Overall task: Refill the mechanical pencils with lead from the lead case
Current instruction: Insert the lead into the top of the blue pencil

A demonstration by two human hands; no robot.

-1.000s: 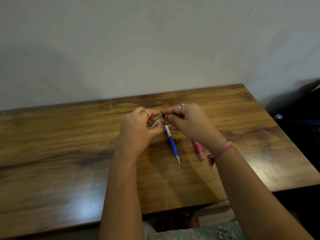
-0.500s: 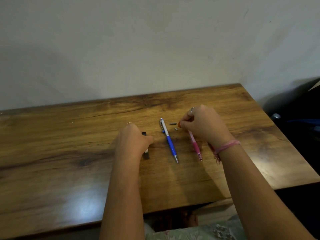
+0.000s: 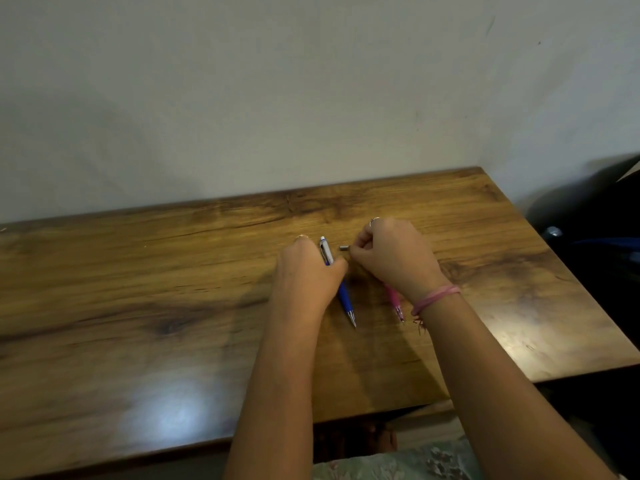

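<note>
On the wooden table, taking the blue pencil as the landmark:

Left hand (image 3: 308,271): lies over the blue pencil's (image 3: 344,294) middle, fingers curled down and thumb tip against the barrel; whether it actually grips the pencil cannot be told.

Right hand (image 3: 394,256): just right of the blue pencil's upper end, fingers curled, fingertips at a small grey cap (image 3: 344,248); a firm pinch cannot be confirmed. A ring sits on one finger, a pink band (image 3: 434,299) on the wrist.

Containers: the lead case is not visible; it may be hidden under a hand.

Count: two mechanical pencils, one blue, one pink; one small grey cap.

Blue pencil: flat on the table (image 3: 138,306), white end toward the wall, metal tip toward the person, showing above and below the left hand.

Pink pencil (image 3: 394,301): right of the blue pencil, roughly parallel, its upper part hidden under the right hand and wrist.

Grey cap: just right of the blue pencil's white end.
</note>
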